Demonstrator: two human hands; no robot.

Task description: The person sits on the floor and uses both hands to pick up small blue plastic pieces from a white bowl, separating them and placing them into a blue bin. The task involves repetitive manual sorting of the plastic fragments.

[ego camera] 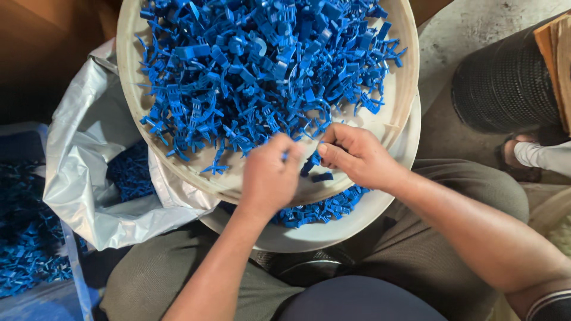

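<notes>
A round cream tray (128,89) rests on my lap, heaped with several small blue plastic parts (262,65). My left hand (269,177) and my right hand (357,156) meet at the tray's near rim. Both pinch a small blue plastic piece (309,161) between their fingertips. One loose blue piece (323,176) lies on the tray just below my right hand. Under the tray sits a second white bowl (333,229) that holds more blue parts (321,209).
A silvery plastic bag (89,160) with blue parts inside stands open at the left. More blue parts (27,238) fill a bin at the far left. A black mesh basket (505,83) and another person's sandalled foot (520,156) are at the right.
</notes>
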